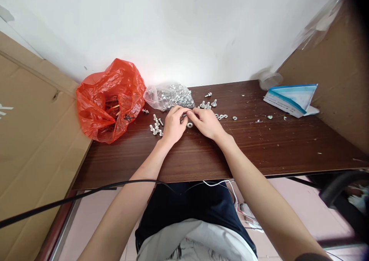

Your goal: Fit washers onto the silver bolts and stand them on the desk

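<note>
My left hand is closed in a pinch on a small metal bolt, mostly covered by the fingers. The fingertips of my right hand press together against its end, meeting the left fingertips; whatever they pinch is hidden. Just below the fingers a flat washer lies on the brown table. Loose bolts are scattered left of my left hand. Beyond my right hand stand several bolts fitted with washers, and beside it lie several nuts.
A clear plastic bag of metal hardware lies behind my hands, near the white wall. An open red plastic bag stands at left. To the right are a blue and white packet and a clear round container. Cardboard borders the left side.
</note>
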`<state>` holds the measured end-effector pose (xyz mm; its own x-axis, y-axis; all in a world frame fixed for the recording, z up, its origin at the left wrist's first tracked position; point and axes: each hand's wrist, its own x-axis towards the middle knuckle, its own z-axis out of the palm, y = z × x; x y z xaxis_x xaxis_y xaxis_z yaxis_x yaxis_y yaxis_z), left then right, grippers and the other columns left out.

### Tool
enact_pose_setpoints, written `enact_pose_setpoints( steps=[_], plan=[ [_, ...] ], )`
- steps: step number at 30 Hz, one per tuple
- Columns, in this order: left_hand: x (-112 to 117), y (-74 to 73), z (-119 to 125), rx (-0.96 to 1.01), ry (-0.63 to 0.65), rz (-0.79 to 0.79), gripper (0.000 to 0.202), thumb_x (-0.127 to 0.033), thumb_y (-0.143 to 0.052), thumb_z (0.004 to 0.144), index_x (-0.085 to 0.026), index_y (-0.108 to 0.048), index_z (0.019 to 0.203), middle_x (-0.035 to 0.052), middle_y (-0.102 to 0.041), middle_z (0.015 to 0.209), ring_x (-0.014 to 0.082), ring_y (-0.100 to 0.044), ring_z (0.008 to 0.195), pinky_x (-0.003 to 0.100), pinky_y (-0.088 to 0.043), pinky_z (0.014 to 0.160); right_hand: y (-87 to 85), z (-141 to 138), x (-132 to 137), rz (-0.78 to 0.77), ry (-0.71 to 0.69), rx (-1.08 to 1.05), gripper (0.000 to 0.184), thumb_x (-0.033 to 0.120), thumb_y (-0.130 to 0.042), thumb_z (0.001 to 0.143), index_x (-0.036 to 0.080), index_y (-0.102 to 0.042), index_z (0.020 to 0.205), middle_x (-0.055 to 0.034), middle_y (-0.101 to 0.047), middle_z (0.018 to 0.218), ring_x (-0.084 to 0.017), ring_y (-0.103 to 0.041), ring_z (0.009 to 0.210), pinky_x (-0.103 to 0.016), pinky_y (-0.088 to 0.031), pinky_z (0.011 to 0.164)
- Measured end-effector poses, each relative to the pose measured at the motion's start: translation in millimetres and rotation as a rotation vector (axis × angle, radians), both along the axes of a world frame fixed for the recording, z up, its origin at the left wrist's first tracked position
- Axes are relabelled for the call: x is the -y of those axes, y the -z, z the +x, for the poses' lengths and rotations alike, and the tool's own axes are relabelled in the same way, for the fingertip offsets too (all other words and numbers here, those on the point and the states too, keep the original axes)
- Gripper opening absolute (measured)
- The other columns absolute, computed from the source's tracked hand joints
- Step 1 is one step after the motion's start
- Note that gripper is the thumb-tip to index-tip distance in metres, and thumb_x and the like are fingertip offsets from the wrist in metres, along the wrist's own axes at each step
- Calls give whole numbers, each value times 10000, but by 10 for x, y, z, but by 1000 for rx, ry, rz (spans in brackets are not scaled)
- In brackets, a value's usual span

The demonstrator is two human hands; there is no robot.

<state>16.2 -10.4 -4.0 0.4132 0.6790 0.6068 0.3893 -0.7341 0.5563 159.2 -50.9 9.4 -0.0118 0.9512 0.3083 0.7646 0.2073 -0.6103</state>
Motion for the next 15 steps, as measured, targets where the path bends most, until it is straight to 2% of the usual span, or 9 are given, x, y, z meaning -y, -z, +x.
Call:
enact_pose_setpoints(
  steps=[15],
  plan=[
    [-9, 16, 0, -9, 3, 17, 190, -66, -534, 829, -172, -651, 936, 46, -633, 918, 158, -592, 863, 294, -506, 781, 3, 3, -1, -11, 14, 5, 398, 451, -394, 945, 199, -477, 649, -5, -527, 599, -128, -431, 550, -260, -281, 558]
  ],
)
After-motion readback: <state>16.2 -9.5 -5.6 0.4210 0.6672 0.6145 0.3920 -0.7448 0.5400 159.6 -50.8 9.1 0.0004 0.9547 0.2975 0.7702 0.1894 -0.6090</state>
